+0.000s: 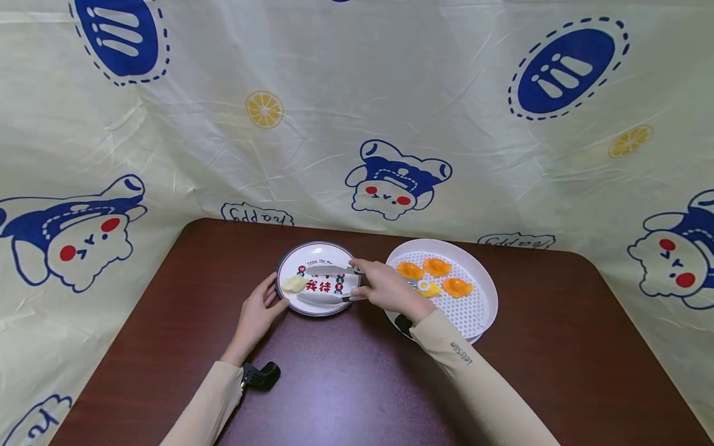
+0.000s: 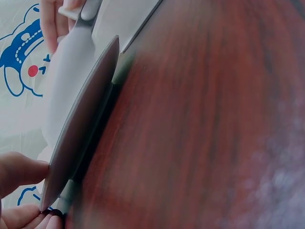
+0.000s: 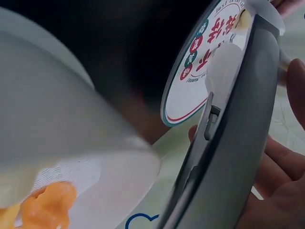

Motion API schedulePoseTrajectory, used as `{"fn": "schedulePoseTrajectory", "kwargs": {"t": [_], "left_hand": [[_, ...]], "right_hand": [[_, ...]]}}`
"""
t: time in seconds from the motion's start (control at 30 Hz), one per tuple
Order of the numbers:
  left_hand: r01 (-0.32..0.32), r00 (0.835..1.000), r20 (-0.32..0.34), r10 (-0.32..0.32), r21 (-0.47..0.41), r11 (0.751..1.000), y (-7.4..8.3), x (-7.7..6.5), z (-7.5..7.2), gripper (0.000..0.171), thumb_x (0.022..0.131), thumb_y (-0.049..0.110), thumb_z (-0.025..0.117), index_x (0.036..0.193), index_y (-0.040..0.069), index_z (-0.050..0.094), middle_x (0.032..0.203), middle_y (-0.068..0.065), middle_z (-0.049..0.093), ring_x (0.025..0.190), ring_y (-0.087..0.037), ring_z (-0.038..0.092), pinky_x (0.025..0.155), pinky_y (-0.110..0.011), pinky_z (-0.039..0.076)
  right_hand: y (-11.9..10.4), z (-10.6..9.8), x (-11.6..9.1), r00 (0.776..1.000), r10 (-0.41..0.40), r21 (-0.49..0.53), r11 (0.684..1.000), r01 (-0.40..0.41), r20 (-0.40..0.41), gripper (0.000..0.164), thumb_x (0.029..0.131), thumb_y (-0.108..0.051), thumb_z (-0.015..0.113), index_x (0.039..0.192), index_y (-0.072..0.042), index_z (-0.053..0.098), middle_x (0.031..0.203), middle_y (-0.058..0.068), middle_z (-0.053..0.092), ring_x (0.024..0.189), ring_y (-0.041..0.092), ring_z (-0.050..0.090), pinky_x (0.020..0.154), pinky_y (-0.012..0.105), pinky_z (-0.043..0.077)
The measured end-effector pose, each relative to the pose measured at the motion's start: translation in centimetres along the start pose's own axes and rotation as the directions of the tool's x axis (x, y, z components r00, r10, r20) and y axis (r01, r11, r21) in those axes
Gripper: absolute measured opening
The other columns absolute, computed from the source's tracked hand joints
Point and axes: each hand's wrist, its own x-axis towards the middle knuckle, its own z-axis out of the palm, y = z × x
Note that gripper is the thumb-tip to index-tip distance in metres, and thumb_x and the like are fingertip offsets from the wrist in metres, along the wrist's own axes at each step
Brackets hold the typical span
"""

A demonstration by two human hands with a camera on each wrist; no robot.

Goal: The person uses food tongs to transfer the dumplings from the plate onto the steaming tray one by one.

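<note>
A round white plate point(image 1: 312, 253) with a dark rim and red lettering lies left of centre in the head view. My left hand point(image 1: 261, 313) grips its left edge; the left wrist view has the thumb point(image 2: 21, 172) on the rim and fingers below. A pale, lumpy dumpling-like piece point(image 1: 295, 284) sits on the plate's left side. My right hand point(image 1: 393, 288) holds grey tongs point(image 1: 329, 271) over the plate, their two broad tips spread apart with the pale piece near them. In the right wrist view, the tongs point(image 3: 248, 124) partly cover the plate point(image 3: 176, 105).
A round white perforated tray point(image 1: 471, 316) stands right of the plate, partly behind my right forearm. Several orange dumpling-like pieces point(image 1: 457, 287) and a yellow one point(image 1: 432, 290) lie in it. Beneath is a brown table point(image 1: 558, 353); a printed sheet point(image 1: 312, 167) hangs along its far side.
</note>
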Motion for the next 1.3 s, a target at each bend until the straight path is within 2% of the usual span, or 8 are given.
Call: {"fn": "schedulePoseTrajectory", "kwargs": {"t": [0.17, 0.37, 0.47, 0.57, 0.73, 1.07, 1.3], "left_hand": [[0.004, 1.000, -0.006, -0.004, 0.021, 1.000, 0.0, 0.0, -0.1, 0.066, 0.086, 0.000, 0.065, 0.143, -0.009, 0.033, 0.146, -0.026, 0.035, 0.129, -0.035, 0.042, 0.106, -0.036, 0.039], [-0.004, 1.000, -0.003, 0.004, 0.015, 1.000, 0.1, -0.1, -0.1, 0.065, 0.086, 0.000, 0.065, 0.143, -0.010, 0.033, 0.146, -0.027, 0.034, 0.129, -0.036, 0.041, 0.106, -0.037, 0.039], [0.001, 1.000, 0.002, -0.001, 0.012, 1.000, 1.7, -0.8, -0.2, 0.065, 0.086, -0.003, 0.064, 0.142, -0.014, 0.032, 0.145, -0.030, 0.033, 0.129, -0.038, 0.041, 0.107, -0.039, 0.038], [0.006, 1.000, 0.004, -0.006, 0.008, 1.000, 1.8, -0.8, -0.2, 0.065, 0.086, -0.002, 0.064, 0.142, -0.013, 0.032, 0.146, -0.029, 0.033, 0.129, -0.038, 0.041, 0.107, -0.039, 0.038], [0.012, 1.000, -0.004, -0.012, 0.017, 1.000, 0.0, -0.2, 0.0, 0.067, 0.086, 0.001, 0.066, 0.145, -0.007, 0.033, 0.147, -0.024, 0.035, 0.129, -0.033, 0.042, 0.106, -0.034, 0.039], [0.010, 1.000, -0.007, -0.010, 0.028, 1.000, 0.0, -0.1, 0.1, 0.067, 0.086, 0.000, 0.064, 0.144, -0.008, 0.033, 0.146, -0.026, 0.035, 0.129, -0.036, 0.042, 0.106, -0.037, 0.040], [0.042, 0.999, 0.004, -0.043, 0.033, 0.999, 0.1, -0.1, 0.1, 0.068, 0.088, 0.003, 0.064, 0.146, -0.004, 0.031, 0.149, -0.023, 0.032, 0.131, -0.033, 0.040, 0.107, -0.035, 0.039]], "right_hand": [[-0.4, 0.3, 1.2, 1.000, 0.000, -0.016, 1.000, 0.000, 0.006, 0.055, 0.088, -0.017, 0.070, 0.136, 0.001, 0.049, 0.122, 0.018, 0.059, 0.102, 0.027, 0.056, 0.097, 0.042, 0.047], [-0.6, 0.8, 1.7, 1.000, -0.019, -0.019, 1.000, 0.019, 0.009, 0.051, 0.090, -0.018, 0.068, 0.135, -0.001, 0.051, 0.124, 0.018, 0.059, 0.108, 0.029, 0.056, 0.100, 0.042, 0.046], [-0.7, 1.1, 1.7, 1.000, -0.028, -0.023, 0.999, 0.027, -0.006, 0.048, 0.090, -0.018, 0.067, 0.132, -0.002, 0.053, 0.122, 0.017, 0.060, 0.107, 0.029, 0.057, 0.098, 0.042, 0.046], [-0.7, 1.3, 1.6, 0.999, -0.026, -0.028, 0.999, 0.025, -0.028, 0.044, 0.090, -0.017, 0.066, 0.130, -0.003, 0.055, 0.120, 0.015, 0.061, 0.105, 0.028, 0.057, 0.097, 0.041, 0.047], [-0.8, 1.2, 1.4, 0.996, -0.026, -0.035, 0.999, 0.023, -0.080, 0.040, 0.089, -0.014, 0.068, 0.126, -0.004, 0.059, 0.115, 0.013, 0.064, 0.100, 0.026, 0.059, 0.090, 0.041, 0.049], [0.4, -0.8, -1.5, 0.984, -0.002, 0.028, 1.000, 0.007, -0.180, 0.039, 0.088, -0.008, 0.068, 0.126, -0.005, 0.059, 0.111, 0.011, 0.065, 0.090, 0.026, 0.057, 0.080, 0.040, 0.051], [2.2, -3.1, -4.9, 0.966, -0.006, 0.059, 0.998, 0.022, -0.257, 0.042, 0.086, -0.006, 0.069, 0.127, -0.002, 0.058, 0.115, 0.013, 0.065, 0.102, 0.031, 0.059, 0.091, 0.048, 0.049]]}}
